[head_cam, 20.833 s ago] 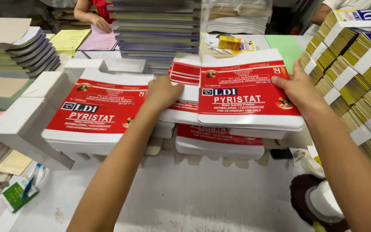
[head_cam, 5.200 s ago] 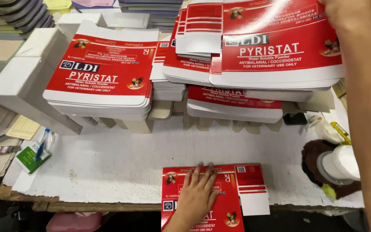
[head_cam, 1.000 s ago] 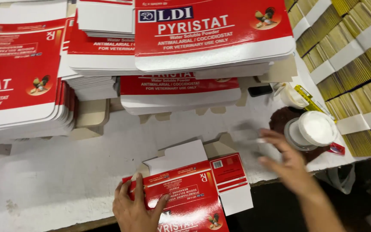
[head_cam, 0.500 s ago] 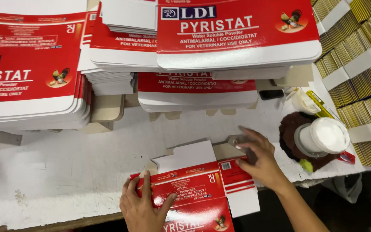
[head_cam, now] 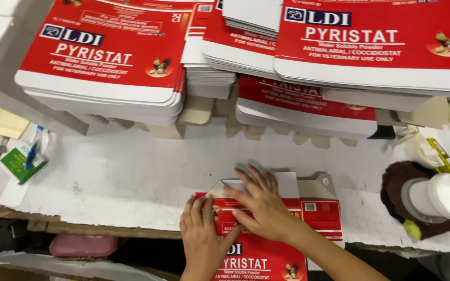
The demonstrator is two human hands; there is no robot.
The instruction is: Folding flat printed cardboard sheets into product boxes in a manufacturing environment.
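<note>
Neither grip closes: left hand (head_cam: 202,237) and right hand (head_cam: 260,205) press flat on the red carton blank (head_cam: 266,244), seemingly light, bendable card, best handled near its folds.

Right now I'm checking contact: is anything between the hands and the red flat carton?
Nothing visible: the left hand and right hand both press flat on the red flat carton.
</note>
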